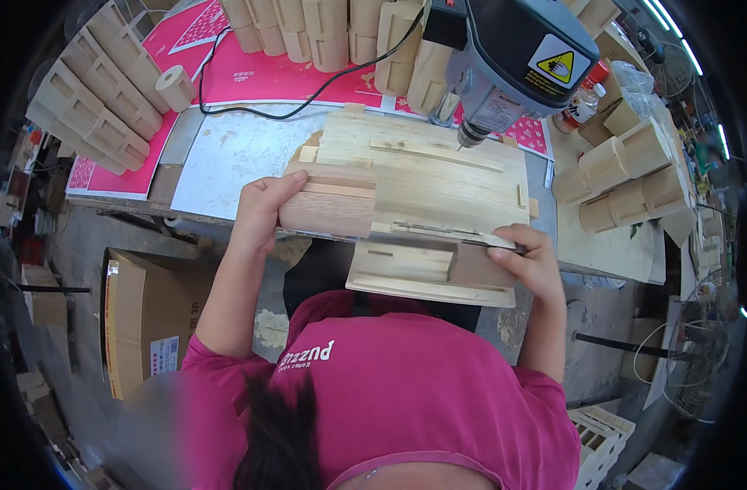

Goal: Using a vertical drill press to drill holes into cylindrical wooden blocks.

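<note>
Dark hair (279,433) falls over a magenta shirt (422,384), softly creased at the sleeves, on the near side of the board (439,175), a flat sheet of pale, faintly grained wood with slim raised strips on its face. The left forearm rises from its sleeve with the elbow out to the side, and the left hand (260,208) is clamped on a wood block (328,211) at the board's near left corner, thumb laid along the top while the other fingers are mostly hidden. That block has a smooth, gently rounded front with fine brown grain and a stepped groove running along its far side. Bent at the elbow too, the right arm comes up at the board's near right corner, where the right hand (535,260) pinches the right end of a wood tray (406,268), thumb on the upper face and a finger stretched above it. The tray lies just off the board's near edge, toward the shirt; it is a long, pale piece with a sunken middle, a short slot and a lip along one side, its right part blurred. Over the board's far right part hangs a drill (512,57) with a dark, glossy casing and a ridged metal chuck (472,133). Rounded wood pieces (325,41) stand beyond the board on pink paper (267,77). Left of the board and lower is a brown cardboard box (157,310).
</note>
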Tool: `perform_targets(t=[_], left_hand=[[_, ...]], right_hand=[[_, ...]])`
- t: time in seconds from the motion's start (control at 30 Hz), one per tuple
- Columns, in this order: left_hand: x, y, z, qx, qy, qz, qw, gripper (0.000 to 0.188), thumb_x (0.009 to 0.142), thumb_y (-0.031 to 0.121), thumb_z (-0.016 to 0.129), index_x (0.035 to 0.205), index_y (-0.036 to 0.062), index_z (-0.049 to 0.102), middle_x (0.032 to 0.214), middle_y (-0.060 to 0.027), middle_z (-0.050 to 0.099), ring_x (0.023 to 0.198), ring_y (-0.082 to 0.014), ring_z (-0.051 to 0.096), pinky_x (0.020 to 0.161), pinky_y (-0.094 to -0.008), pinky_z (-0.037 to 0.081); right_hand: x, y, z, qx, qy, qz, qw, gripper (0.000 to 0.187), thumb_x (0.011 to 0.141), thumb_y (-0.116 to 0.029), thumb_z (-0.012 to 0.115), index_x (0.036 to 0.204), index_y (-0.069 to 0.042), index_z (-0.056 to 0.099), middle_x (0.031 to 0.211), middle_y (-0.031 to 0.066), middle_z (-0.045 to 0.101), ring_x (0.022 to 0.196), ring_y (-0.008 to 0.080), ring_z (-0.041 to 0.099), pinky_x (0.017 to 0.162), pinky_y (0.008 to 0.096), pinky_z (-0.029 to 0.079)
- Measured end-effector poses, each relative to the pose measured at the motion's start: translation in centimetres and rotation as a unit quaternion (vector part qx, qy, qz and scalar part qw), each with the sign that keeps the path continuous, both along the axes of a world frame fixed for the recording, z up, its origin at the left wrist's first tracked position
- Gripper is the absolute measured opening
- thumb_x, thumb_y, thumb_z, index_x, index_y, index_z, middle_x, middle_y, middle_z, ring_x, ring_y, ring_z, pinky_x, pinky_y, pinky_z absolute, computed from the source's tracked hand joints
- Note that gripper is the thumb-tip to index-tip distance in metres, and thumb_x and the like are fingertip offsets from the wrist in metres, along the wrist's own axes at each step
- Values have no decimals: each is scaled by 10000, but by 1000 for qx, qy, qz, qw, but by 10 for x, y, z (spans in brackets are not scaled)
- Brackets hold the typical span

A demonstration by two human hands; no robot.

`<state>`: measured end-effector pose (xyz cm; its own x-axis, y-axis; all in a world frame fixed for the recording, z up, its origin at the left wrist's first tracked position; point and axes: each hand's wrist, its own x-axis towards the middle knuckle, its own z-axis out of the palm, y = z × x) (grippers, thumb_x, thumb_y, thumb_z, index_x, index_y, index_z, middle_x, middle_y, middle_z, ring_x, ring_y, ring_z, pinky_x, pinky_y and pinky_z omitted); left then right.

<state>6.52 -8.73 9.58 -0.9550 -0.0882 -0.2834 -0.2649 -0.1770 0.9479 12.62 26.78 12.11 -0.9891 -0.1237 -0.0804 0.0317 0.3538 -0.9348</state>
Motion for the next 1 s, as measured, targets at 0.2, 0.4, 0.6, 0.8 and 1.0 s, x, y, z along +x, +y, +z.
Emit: perform_targets(t=[0.2, 0.4, 0.6, 0.8, 1.0], left_hand=[[1, 14, -1, 0, 16, -28, 999, 297, 735, 258, 681, 666, -18, 594, 619, -66, 583, 521, -84, 507, 486, -220, 385], [-2, 42, -13, 2, 14, -97, 995, 323, 752, 285, 668, 680, -22, 595, 625, -63, 584, 530, -82, 513, 484, -214, 378], [-21, 63, -42, 45, -4, -134, 990, 383, 795, 350, 625, 781, -30, 586, 670, -36, 561, 567, -71, 486, 515, -213, 376], [-29, 89, -45, -23, 25, -262, 964, 369, 838, 362, 578, 863, -6, 584, 708, -10, 537, 604, -74, 460, 571, -208, 379], [-31, 96, -59, -121, 115, -292, 942, 384, 801, 340, 626, 939, -16, 580, 740, -21, 544, 667, -105, 492, 604, -229, 398]], right_hand=[[-5, -4, 15, 29, 141, -6, 990, 235, 654, -9, 703, 881, 7, 644, 796, 34, 561, 762, 124, 516, 663, 232, 392], [-17, 4, -13, 8, 146, 12, 989, 243, 664, -25, 708, 898, -1, 647, 812, 35, 557, 779, 125, 509, 679, 230, 388], [-27, 21, -50, -5, 122, -44, 992, 252, 667, -26, 709, 911, -7, 645, 843, 27, 549, 792, 117, 503, 677, 220, 382], [-39, 26, -57, 30, 132, -38, 990, 282, 666, -16, 709, 939, -20, 640, 855, 17, 536, 802, 106, 500, 661, 212, 388], [-48, 23, -57, 46, 156, -33, 986, 296, 663, 9, 705, 949, -23, 637, 860, 17, 526, 813, 103, 504, 645, 202, 397]])
